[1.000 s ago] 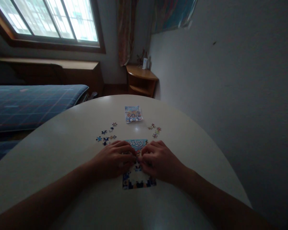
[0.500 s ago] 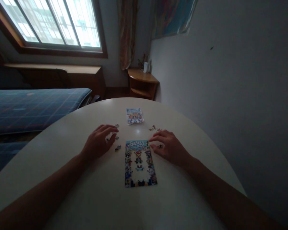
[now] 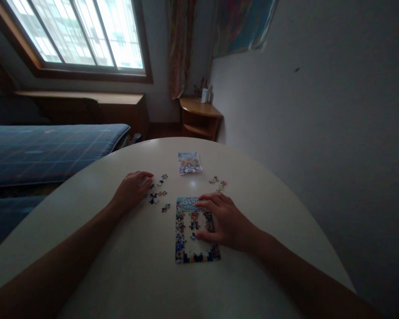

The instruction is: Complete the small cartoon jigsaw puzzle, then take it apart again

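Note:
A partly assembled jigsaw puzzle [image 3: 180,243] with a blue lettered top edge lies on the white table, its bordered frame surrounding a pale interior with a strip of joined pieces. Over its right side spreads my right hand [image 3: 224,221], thumb and fingers apart. The thumb tip is by a small puzzle piece [image 3: 193,236] inside the frame; whether it touches cannot be made out. My left hand [image 3: 132,189] rests left of the puzzle, loosely curved with nothing visible in it. Loose puzzle pieces [image 3: 153,198] lie beside its fingertips, partly covered by them.
More loose pieces [image 3: 223,184] lie beyond my right hand. A printed picture sheet [image 3: 189,163] lies behind the puzzle on the round table [image 3: 146,274]. A plaid mattress [image 3: 53,150] is at the left, a wooden corner shelf [image 3: 201,107] beyond, and a wall at right.
My right hand has moved left and nearer onto the puzzle, with its thumb over the interior. My left hand has drawn back left, uncovering several loose pieces. The view has shifted slightly.

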Motion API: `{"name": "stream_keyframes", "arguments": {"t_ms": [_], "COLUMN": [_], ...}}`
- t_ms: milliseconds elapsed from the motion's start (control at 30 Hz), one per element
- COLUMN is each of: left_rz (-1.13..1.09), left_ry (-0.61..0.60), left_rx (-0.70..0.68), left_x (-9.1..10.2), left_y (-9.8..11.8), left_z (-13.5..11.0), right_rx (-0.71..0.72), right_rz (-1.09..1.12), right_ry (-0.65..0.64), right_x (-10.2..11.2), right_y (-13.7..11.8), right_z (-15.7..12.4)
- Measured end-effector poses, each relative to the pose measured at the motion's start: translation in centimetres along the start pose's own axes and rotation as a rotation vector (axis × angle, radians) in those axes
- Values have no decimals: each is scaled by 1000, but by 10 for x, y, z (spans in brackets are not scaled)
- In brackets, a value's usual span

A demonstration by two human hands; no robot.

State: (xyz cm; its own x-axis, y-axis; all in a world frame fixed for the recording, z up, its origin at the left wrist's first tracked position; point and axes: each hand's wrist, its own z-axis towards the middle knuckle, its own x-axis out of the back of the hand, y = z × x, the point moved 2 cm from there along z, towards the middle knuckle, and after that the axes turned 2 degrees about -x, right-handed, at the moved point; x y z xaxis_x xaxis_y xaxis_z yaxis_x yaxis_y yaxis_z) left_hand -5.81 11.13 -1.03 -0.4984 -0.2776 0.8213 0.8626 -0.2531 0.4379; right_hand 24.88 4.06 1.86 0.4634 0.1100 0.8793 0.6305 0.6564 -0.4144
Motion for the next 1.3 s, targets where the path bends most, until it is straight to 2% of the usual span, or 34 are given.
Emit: {"name": "stream_keyframes", "arguments": {"t_ms": [233, 433, 567, 633, 733, 833, 933, 1300], "left_rz": [55, 123, 211, 238, 223, 185, 182, 138], "left_ry": [-52, -131, -192, -300, -477, -594, -612, -640], "left_rx": [-75, -134, -124, -67, -51, -61, -67, -44], "left_x": [0, 7, 21, 27, 30, 28, 26, 22], "left_y": [5, 11, 28, 42, 64, 78, 79, 61], "left_z": [-3, -2, -3, -7, -15, -21, -23, -26], "right_rx": [-17, -200, -342, -382, -378, -380, -376, -404], "right_rz": [12, -92, -185, -219, -255, -266, -269, -213], "right_ry": [41, 234, 241, 212, 168, 155, 155, 167], "right_x": [7, 21, 21, 19, 17, 18, 18, 18], "right_y": [6, 57, 90, 97, 96, 93, 92, 92], "right_z": [1, 6, 7, 7, 7, 6, 6, 7]}}
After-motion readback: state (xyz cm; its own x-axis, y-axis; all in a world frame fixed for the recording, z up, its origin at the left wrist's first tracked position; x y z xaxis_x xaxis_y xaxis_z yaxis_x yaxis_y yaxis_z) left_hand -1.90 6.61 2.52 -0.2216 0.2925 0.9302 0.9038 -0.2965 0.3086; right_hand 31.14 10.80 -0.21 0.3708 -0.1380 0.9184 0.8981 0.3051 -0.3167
